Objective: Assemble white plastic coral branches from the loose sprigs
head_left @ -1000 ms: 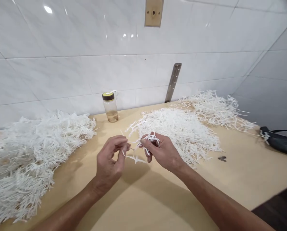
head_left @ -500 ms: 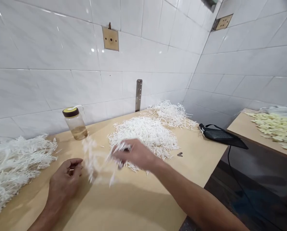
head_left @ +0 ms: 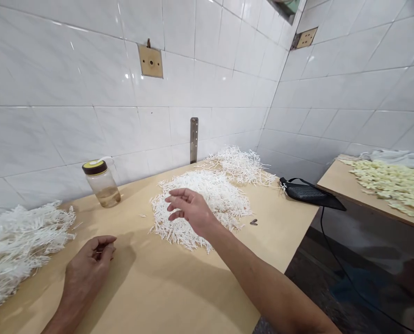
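Observation:
Over the front left part of a heap of short white strands (head_left: 224, 199), my right hand (head_left: 189, 208) is held with its fingers apart and nothing in them. My left hand (head_left: 90, 262) is low over the tan tabletop (head_left: 151, 287), fingers curled in and thumb against them. Whatever it may hold is hidden inside the curl. To its left spreads a bigger mass of long white strands (head_left: 22, 250). Behind the short heap lies a looser tangle of thin white strands (head_left: 241, 162).
A lidded clear bottle (head_left: 104, 188) with some brownish liquid stands near the tiled wall. Two small dark pieces (head_left: 253, 222) lie right of the heap. A black mesh pouch (head_left: 307, 195) sits at the table's right edge. Yellowish pieces (head_left: 391, 183) cover another table.
My right hand has let go of a bunch of white strands and its fingers have spread. Strands that were blurred in the air between my hands are gone from there. The view has shifted slightly.

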Available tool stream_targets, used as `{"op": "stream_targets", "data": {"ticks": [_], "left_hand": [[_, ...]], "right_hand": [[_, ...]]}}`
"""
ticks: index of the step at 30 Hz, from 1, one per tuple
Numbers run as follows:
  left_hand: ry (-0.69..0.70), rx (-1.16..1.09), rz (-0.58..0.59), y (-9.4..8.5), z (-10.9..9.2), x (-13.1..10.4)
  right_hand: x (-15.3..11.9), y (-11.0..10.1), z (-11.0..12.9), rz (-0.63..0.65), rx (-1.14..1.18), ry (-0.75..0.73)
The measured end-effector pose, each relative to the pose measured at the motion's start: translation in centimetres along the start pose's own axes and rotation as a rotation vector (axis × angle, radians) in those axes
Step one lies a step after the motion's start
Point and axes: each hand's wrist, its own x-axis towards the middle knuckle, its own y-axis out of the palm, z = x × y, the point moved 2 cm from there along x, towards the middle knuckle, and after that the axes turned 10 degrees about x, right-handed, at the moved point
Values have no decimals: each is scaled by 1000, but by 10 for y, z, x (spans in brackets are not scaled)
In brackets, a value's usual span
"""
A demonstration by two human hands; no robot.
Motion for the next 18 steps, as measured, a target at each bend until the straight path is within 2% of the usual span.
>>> {"op": "stream_targets", "data": {"ticks": [4,8,13,16,18], "left_hand": [[14,-20,-6,-3,-2,-1],[66,-21,-32,2,4,3],[172,-78,-82,8,10,-5],[228,-140,-98,11,15,-7],[235,-181,-97,14,21,-4]], "right_hand": [[-5,13,-24,80,-100,81],[-13,24,-45,169,-212,130],[-38,45,-66,276,-367,172],[-47,49,-85,332,-506,211],[-46,50,-98,383,-608,158]]}}
